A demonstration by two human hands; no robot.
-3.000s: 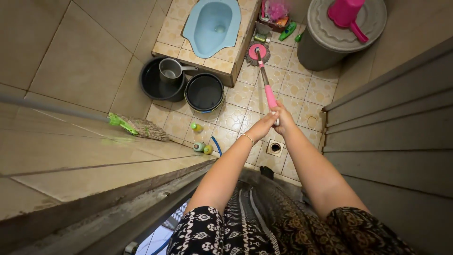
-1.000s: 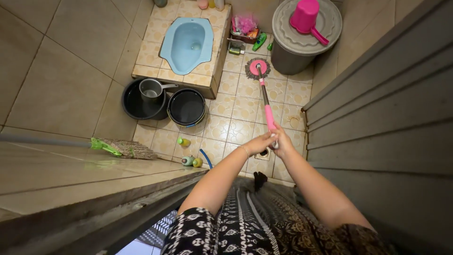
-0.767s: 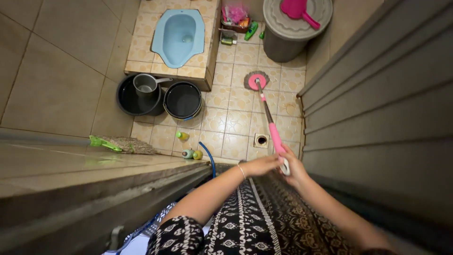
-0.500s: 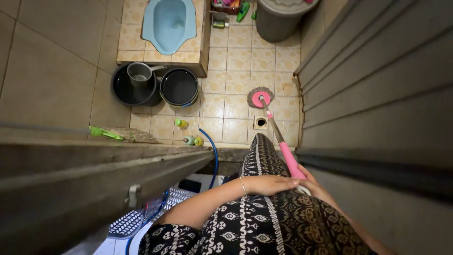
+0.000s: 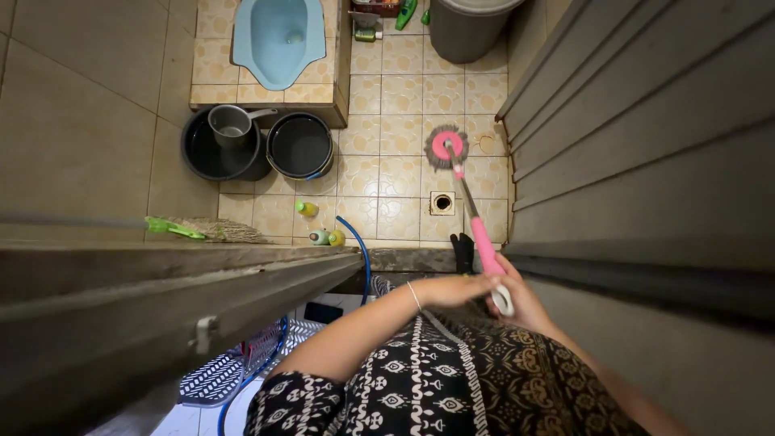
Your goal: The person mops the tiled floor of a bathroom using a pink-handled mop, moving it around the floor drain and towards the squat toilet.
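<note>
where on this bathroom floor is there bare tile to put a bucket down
Bare tiles lie between the black basins and the mop head, up to the grey bin. It is crowded by the near doorsill: small bottles, blue hose, broom, floor drain. Both hands, left hand and right hand, grip the mop handle.

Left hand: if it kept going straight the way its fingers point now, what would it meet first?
The left hand points right, already at the pink mop handle. Just past it lies the right hand, then probably the grey ribbed door; depth is unclear.
</note>
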